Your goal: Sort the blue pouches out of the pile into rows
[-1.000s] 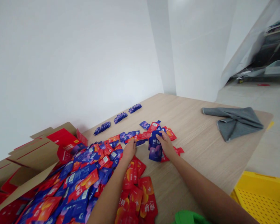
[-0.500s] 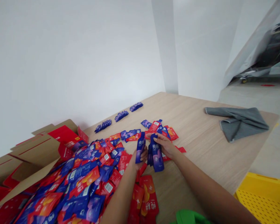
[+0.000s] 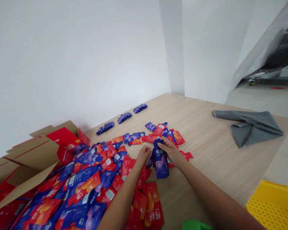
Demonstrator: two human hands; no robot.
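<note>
My right hand [image 3: 171, 151] pinches the top of a blue sachet [image 3: 161, 163] printed with purple fruit and white characters. At least one more blue sachet shows behind its left edge. My left hand [image 3: 144, 156] is just to the left, fingers curled in. A blue sachet edge [image 3: 149, 163] shows beside its fingertips, and whether they grip it is hidden. Under and around both hands lie red sachets [image 3: 153, 203] with orange fruit. Left of my forearm spreads a big mixed heap of red and blue sachets [image 3: 86, 182].
Three rows of overlapping blue sachets [image 3: 124, 117] lie along the wall edge of the wooden table [image 3: 194, 118]. Open cardboard boxes [image 3: 33, 153] stand at left. A grey cloth [image 3: 254, 126] lies at right. A yellow crate [image 3: 276, 198] and a green object [image 3: 195, 225] are nearer me.
The blue sachet held upright in my left hand no longer shows there. That hand has moved slightly up, its fingers curled in. My right hand keeps its blue sachets.
</note>
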